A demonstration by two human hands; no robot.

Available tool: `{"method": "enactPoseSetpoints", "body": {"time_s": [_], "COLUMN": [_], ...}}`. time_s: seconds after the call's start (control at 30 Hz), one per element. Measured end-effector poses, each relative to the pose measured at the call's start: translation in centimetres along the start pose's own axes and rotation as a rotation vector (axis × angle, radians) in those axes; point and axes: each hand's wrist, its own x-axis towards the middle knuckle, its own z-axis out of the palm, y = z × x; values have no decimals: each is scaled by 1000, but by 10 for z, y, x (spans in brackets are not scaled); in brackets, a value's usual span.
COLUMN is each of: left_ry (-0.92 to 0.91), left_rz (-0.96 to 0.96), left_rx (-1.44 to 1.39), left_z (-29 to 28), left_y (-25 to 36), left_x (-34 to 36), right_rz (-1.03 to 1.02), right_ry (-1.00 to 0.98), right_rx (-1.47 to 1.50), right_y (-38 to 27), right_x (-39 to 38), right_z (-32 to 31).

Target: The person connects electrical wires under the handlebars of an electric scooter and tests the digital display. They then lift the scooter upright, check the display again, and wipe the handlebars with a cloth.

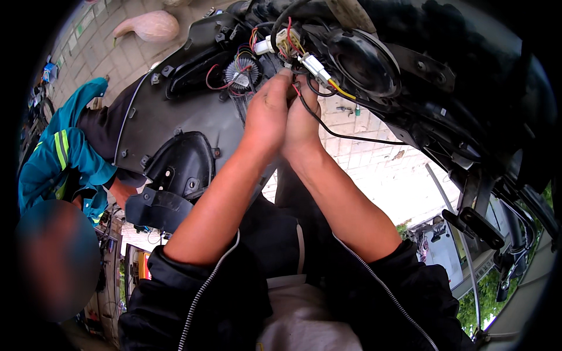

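Observation:
My left hand point(268, 108) and my right hand point(302, 120) are pressed together at the wiring of a motorcycle front. Both have their fingers curled, with the left thumb up at a small pale piece among the wires; the fingertips and what they grip are mostly hidden. A thin black wire point(328, 132) with a red end runs over my right hand and off to the right. Just beyond my fingers are a white connector point(315, 68) with yellow and black wires, and another white connector point(264, 45). A finned metal part point(241, 75) lies left of them.
A dark body panel point(137, 131) spreads to the left, with a black curved cover point(181, 164) on it. A round black horn-like part point(363, 61) is at the right. A person in a teal jacket point(61, 149) crouches at the left. A pale gourd point(149, 26) lies on the paving.

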Motion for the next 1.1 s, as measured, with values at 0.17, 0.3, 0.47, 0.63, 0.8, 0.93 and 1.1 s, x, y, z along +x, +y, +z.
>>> {"method": "enactPoseSetpoints", "body": {"time_s": [0.17,0.3,0.47,0.63,0.8,0.93,1.1], "left_ry": [-108,-84,-94,-206,-208,-141,-302], "left_rz": [1,-92,8,10,-74,-328,-191], "left_rx": [38,11,198,195,128,47,-36], "left_z": [-4,-12,-12,-6,-10,-16,-25], "left_y": [10,2,8,26,20,36,27], "left_x": [-5,3,1,-8,-4,-15,-18], "right_rz": [-15,-43,-80,-104,20,374,275], "right_ry": [70,54,75,59,100,-381,-252], "right_rx": [-19,-6,8,-33,99,198,181], "right_y": [-3,-6,-2,-2,2,-25,-25], "right_x": [-1,-5,-3,-2,2,-5,-26], "right_z": [5,9,7,6,3,-16,-21]}}
